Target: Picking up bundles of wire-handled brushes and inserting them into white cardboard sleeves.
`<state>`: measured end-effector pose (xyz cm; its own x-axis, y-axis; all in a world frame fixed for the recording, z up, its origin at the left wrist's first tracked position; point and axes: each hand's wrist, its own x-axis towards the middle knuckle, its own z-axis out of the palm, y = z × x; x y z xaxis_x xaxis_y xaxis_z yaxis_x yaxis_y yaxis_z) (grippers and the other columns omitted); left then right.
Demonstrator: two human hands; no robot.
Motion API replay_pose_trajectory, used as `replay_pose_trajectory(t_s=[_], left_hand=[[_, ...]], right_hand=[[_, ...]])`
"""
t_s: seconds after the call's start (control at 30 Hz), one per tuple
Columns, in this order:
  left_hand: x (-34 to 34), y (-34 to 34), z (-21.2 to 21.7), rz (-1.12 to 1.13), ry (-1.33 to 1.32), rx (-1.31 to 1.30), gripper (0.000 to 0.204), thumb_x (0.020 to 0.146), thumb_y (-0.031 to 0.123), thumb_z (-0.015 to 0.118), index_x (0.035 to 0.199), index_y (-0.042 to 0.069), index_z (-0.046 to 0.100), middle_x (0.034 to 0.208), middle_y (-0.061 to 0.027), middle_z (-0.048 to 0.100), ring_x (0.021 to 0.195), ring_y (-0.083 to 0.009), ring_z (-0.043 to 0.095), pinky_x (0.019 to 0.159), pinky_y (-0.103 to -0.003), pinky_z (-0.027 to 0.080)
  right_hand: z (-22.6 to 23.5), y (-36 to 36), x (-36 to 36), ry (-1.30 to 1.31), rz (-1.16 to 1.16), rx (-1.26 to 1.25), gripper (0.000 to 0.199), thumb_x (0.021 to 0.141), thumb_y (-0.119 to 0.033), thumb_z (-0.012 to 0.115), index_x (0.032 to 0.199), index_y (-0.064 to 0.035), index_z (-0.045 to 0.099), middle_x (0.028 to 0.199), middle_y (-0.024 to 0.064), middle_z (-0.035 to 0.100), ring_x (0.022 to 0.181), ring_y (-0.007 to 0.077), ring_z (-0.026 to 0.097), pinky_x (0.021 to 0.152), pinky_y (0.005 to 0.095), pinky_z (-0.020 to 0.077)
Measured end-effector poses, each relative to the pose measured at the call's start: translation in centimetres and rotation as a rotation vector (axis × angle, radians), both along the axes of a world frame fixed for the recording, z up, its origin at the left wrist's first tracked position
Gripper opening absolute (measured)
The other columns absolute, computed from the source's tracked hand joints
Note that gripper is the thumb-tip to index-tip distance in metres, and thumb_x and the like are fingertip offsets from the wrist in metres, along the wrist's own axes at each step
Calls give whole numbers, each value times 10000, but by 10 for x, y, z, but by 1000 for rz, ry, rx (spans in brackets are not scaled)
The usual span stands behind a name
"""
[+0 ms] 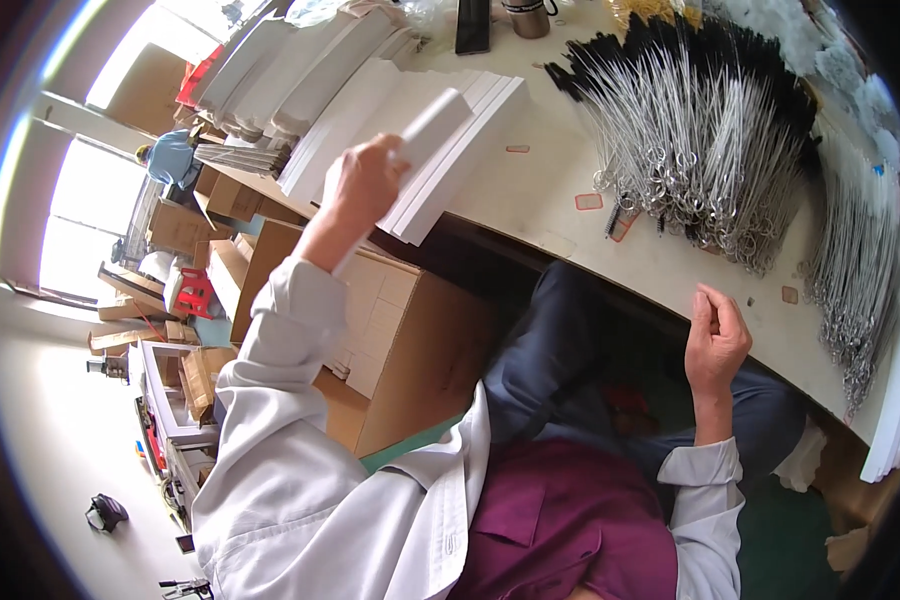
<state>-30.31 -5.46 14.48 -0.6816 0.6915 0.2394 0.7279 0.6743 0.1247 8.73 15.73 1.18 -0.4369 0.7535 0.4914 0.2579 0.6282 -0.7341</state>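
My left hand (pixel 363 188) is closed around a slim white box (pixel 436 122), somewhat blurred. It is over a stack of similar long white boxes (pixel 417 210) at the left part of the table. My right hand (pixel 718 340) hovers by the table's near edge, thumb and fingers pressed together. Whether anything is between those fingers is too small to tell. Ahead of it lies a big pile of wire brushes (pixel 705 150) with black bristle ends and ring-shaped handle ends. Another bunch of thin wire pieces (pixel 858 265) lies at the far right.
The pale table (pixel 530 190) holds small orange-edged labels (pixel 589 202), a dark phone-like slab (pixel 473 27) and a metal cup (pixel 528 18). More white stacks (pixel 270 80) stand at the back left. A large open carton (pixel 410 350) stands below my left arm. White strips (pixel 895 425) lie at right.
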Motion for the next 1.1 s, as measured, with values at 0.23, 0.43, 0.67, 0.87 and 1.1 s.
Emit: replay_pose_trajectory(t_s=[0.23, 0.43, 0.67, 0.87, 1.1], left_hand=[[-107, 5, -6, 5, 301, -111, 220, 908, 184, 713, 1086, 60, 678, 946, -221, 737, 929, -409, 724, 808, -500, 571], [-159, 16, -9, 65, 452, -351, 283, 904, 229, 743, 1124, 73, 654, 1154, -192, 677, 1107, -385, 663, 912, -473, 548], [-163, 15, -27, 41, 483, -250, 497, 884, 278, 773, 1310, 71, 623, 1286, -206, 644, 1240, -392, 595, 1044, -498, 482], [-102, 31, -26, -361, 451, 99, 430, 926, 240, 743, 1275, 6, 648, 1183, -241, 689, 1116, -431, 642, 989, -477, 508], [100, 75, -59, -571, -109, 252, 290, 915, 114, 743, 1184, 15, 694, 1125, -179, 719, 1008, -331, 706, 916, -399, 547]], right_hand=[[-7, -2, 0, -28, -23, 73, 60, 964, -39, 682, 1001, -13, 721, 801, 61, 662, 588, 136, 566, 516, 265, 432], [-8, -7, -1, -64, -44, 58, 81, 986, -74, 688, 1026, -12, 723, 814, 19, 645, 618, 71, 530, 540, 231, 418], [-6, -6, 6, -33, -72, 89, 46, 950, -33, 691, 986, -21, 718, 787, 72, 658, 597, 175, 584, 542, 291, 462], [2, -2, 1, -43, 9, 68, 43, 898, -44, 688, 933, -31, 709, 801, 149, 680, 695, 319, 669, 640, 390, 530], [35, 12, 76, 77, -97, 40, 59, 936, -67, 697, 990, -44, 707, 806, 116, 688, 646, 266, 669, 599, 351, 524]])
